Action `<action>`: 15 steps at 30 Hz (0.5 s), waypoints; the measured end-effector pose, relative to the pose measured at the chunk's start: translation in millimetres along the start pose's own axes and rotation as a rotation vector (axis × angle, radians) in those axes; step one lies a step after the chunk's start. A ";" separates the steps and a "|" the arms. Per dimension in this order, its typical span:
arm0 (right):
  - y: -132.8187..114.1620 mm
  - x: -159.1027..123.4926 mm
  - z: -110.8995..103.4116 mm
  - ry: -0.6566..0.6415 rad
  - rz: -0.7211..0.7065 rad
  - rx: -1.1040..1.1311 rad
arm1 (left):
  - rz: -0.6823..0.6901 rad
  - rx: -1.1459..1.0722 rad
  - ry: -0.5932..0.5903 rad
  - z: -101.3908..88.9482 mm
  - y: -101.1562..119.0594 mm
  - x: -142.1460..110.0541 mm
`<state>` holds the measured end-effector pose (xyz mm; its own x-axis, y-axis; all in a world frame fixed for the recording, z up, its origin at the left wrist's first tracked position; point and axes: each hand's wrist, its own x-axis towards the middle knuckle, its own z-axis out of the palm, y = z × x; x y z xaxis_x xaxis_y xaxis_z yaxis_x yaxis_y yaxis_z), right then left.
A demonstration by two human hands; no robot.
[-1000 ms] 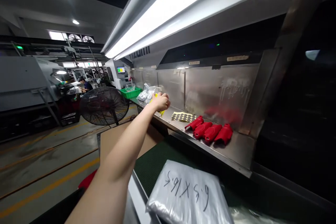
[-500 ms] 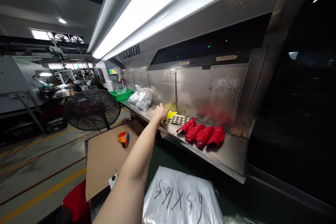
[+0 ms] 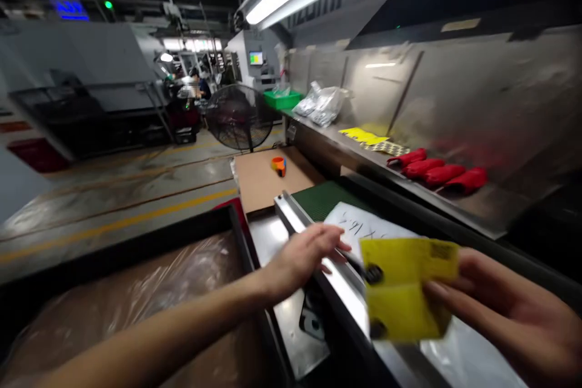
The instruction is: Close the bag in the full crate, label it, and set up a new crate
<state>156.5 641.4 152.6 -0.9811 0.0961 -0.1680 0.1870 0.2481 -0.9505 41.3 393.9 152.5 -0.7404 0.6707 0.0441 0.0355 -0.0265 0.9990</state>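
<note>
Yellow card (image 3: pixel 400 297) pinched in the right hand (image 3: pixel 513 309)

From where I stand, the card is out in front at the near right, its edge clamped between the right thumb and fingers, two dark round stickers along its left side. The left hand (image 3: pixel 304 257) hovers over the metal rail (image 3: pixel 284 206), fingers loosely apart with nothing between them. Below the left arm sits a big black bin (image 3: pixel 136 241), and in it lies clear plastic (image 3: pixel 186 273) over something brown. Behind the card a white bag (image 3: pixel 364 221) with handwriting rests on the green belt (image 3: pixel 334 197).

Past the rail, an orange roll (image 3: pixel 278 165) sits on a cardboard sheet (image 3: pixel 254 185). On the steel shelf (image 3: pixel 482 218) four red parts (image 3: pixel 439 171) lie in a row, then a sticker sheet (image 3: pixel 391 147), yellow sheets (image 3: pixel 364 135) and clear bags (image 3: pixel 321 103) whose silvery contents are too blurred to name. At the shelf's far end, a green tray (image 3: pixel 275 100) holds another clear bag (image 3: pixel 282 88). A fan (image 3: pixel 239 115) stands beside it; well beyond, a co-worker (image 3: pixel 202 86) in dark clothes.
</note>
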 end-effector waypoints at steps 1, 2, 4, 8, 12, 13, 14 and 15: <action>-11.6 -0.9 27.8 -0.028 0.020 0.096 | -0.074 -0.160 -0.010 6.7 -8.2 -40.3; -22.4 -3.4 57.8 -0.098 0.027 0.153 | -0.119 -0.273 0.023 11.7 -15.3 -77.6; -36.2 -16.3 121.1 -0.261 0.027 0.200 | -0.150 -0.398 0.176 15.5 -27.8 -144.9; -27.6 -68.0 240.5 -0.550 0.066 0.124 | -0.080 -0.496 0.532 1.5 -52.3 -274.8; -25.6 -114.5 343.7 -0.606 -0.295 -0.199 | -0.091 -0.476 0.641 -17.0 -75.7 -413.9; -31.9 -123.7 369.4 -0.649 -0.440 -0.323 | -0.124 -0.439 0.620 -19.7 -80.4 -445.9; -39.6 -132.4 395.3 -0.736 -0.543 -0.449 | -0.153 -0.399 0.599 -21.7 -84.3 -475.2; -47.5 -141.1 421.0 -0.865 -0.590 -0.571 | -0.179 -0.357 0.589 -23.2 -87.4 -501.3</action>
<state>265.1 210.3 111.4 -0.5904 -0.8038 -0.0729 -0.5237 0.4503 -0.7232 393.8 42.8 43.2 -0.9577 0.1778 -0.2261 -0.2676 -0.2624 0.9271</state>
